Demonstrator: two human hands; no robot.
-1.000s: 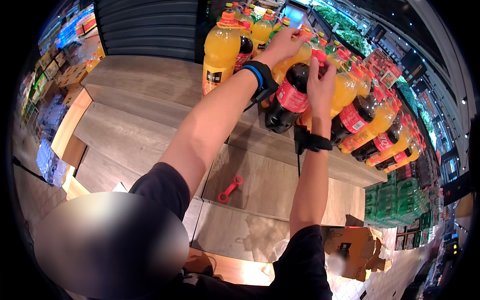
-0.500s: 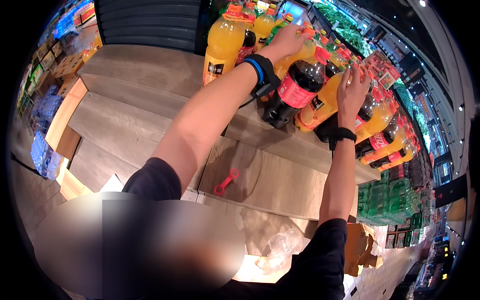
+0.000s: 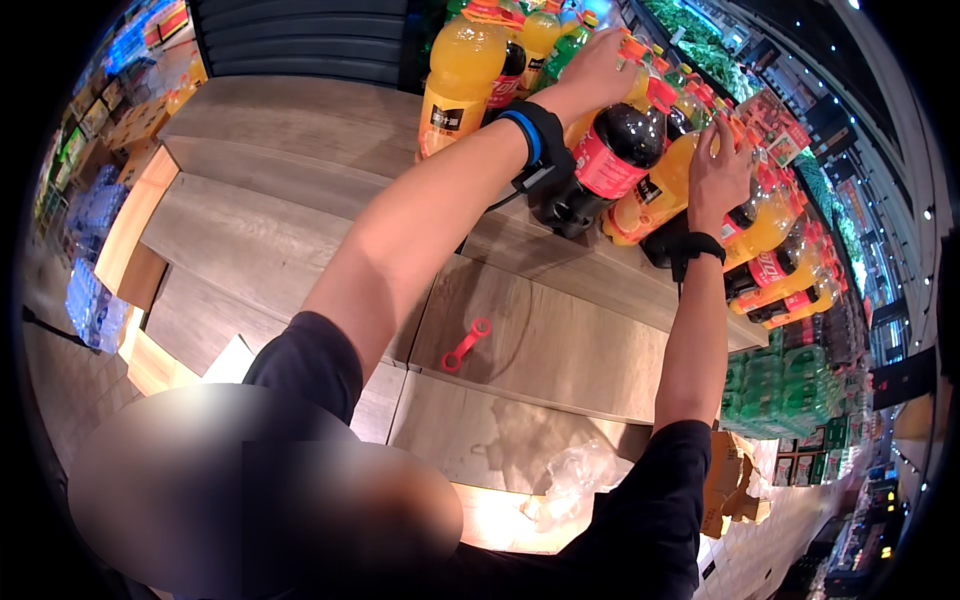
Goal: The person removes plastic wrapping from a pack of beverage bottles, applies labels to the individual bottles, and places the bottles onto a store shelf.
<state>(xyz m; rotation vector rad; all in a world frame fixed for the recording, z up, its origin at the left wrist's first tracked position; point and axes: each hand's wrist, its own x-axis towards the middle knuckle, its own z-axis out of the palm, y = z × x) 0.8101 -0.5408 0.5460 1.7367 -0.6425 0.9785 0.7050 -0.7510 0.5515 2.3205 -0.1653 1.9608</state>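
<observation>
Upright bottles stand in tight rows on the top wooden step. My left hand (image 3: 598, 75) reaches in among them, its fingers bent round the capped top of an orange drink bottle whose body is largely hidden. Just below it, a large cola bottle (image 3: 615, 155) with a red label and cap stands at the front edge. Beside the cola is another orange drink bottle (image 3: 645, 200). My right hand (image 3: 718, 180) has its fingers curled at the top of a bottle behind that one; the hand covers part of the contact.
A red plastic bottle carrier strip (image 3: 466, 345) lies on the lower wooden step (image 3: 560, 345). Crumpled clear plastic (image 3: 580, 480) is further down, near a torn cardboard box (image 3: 728, 485). Shrink-wrapped green bottles (image 3: 780, 390) are stacked at right. At the left front stands an orange drink bottle (image 3: 465, 75).
The whole view has shifted slightly, so the shelf and bottles sit a little higher and further right. Both hands stay at about the same bottle tops.
</observation>
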